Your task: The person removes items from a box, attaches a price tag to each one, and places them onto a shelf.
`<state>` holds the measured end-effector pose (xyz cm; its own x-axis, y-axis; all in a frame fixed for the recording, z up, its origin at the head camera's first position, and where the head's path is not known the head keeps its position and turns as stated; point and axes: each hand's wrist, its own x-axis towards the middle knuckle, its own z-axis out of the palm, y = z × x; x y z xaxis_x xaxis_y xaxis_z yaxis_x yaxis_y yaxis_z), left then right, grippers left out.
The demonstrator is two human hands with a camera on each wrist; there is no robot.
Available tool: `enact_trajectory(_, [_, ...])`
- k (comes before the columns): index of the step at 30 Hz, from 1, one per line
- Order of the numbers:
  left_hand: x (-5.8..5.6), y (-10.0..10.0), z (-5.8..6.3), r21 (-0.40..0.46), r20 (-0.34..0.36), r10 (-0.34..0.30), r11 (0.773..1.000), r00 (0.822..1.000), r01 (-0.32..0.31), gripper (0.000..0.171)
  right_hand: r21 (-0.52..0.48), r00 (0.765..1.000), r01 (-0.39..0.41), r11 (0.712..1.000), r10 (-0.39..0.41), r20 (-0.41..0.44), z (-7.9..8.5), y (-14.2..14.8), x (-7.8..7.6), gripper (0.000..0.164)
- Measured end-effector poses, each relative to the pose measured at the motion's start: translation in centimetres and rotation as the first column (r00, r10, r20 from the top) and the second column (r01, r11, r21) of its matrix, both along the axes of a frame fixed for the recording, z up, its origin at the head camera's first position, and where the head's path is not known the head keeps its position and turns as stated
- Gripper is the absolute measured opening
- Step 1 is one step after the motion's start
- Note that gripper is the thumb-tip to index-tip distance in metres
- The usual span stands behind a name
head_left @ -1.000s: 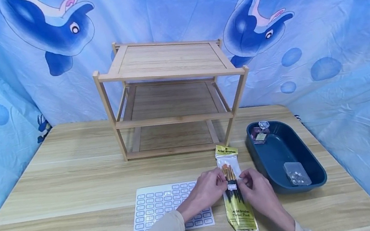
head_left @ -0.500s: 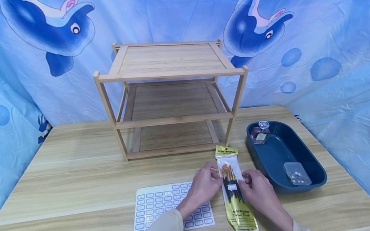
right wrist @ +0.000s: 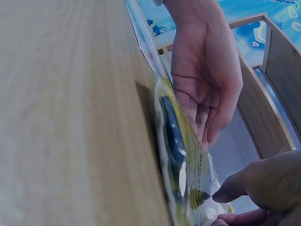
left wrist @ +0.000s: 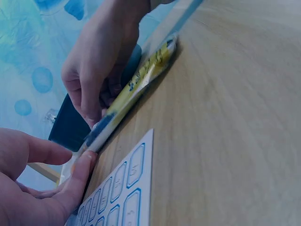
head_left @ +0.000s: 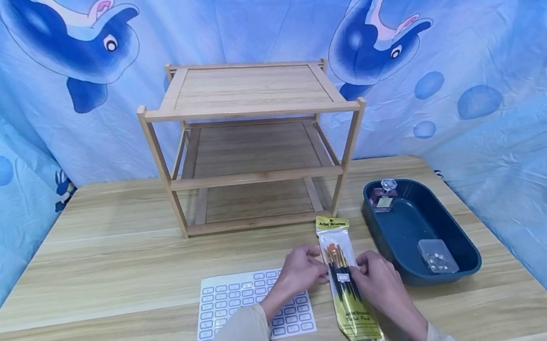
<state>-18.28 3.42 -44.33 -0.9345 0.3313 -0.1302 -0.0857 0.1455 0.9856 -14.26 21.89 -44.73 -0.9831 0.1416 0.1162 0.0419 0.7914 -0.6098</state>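
With our right hand (head_left: 381,283) we are pinching one edge of the brush packet (head_left: 350,296); our left hand (head_left: 300,270), fingers parted, is lying at the other.

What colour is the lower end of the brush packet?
The brush packet is yellow at its lower end, with dark lettering; the head view shows it best.

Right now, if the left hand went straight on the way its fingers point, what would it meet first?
The left hand would likely meet the brush packet first: its fingertips lie right by the packet's left edge and may be touching it.
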Motion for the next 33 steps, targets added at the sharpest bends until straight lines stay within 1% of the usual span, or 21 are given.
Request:
enact_trajectory(4, [-0.04, 0.14, -0.16, -0.019, -0.006, 0.003, 1.0, 1.0, -0.004, 0.04, -0.016, 1.0, -0.01, 1.0, 0.01, -0.002, -0.11, -0.02, 0.0, 0.007])
enact_trajectory(8, [0.13, 0.17, -0.29, -0.029, -0.03, 0.011, 1.0, 0.999, -0.012, 0.032, -0.023, 1.0, -0.022, 0.999, 0.022, -0.017, -0.22, -0.03, 0.05, 0.005])
enact_trajectory(16, [0.52, 0.38, -0.47, 0.001, -0.048, 0.035, 0.999, 0.998, -0.035, 0.035, -0.052, 0.999, -0.041, 0.998, 0.039, -0.037, -0.03, 0.15, 0.16, 0.006])
enact_trajectory(24, [0.52, 0.52, -0.58, -0.018, -0.118, 0.065, 0.998, 0.991, -0.067, 0.034, -0.071, 0.997, -0.037, 0.997, 0.032, -0.075, 0.19, 0.06, 0.2, 0.005])
enact_trajectory(29, [0.59, 0.55, -0.42, 0.006, -0.123, 0.051, 0.999, 0.991, -0.051, 0.034, -0.113, 0.992, -0.049, 0.992, 0.035, -0.121, 0.37, 0.04, 0.12, 0.005])
enact_trajectory(33, [0.82, 0.54, -0.17, 0.021, -0.116, 0.03, 0.999, 0.993, -0.028, 0.036, -0.193, 0.99, -0.061, 0.979, 0.035, -0.135, 0.46, 0.07, 0.02, 0.005])
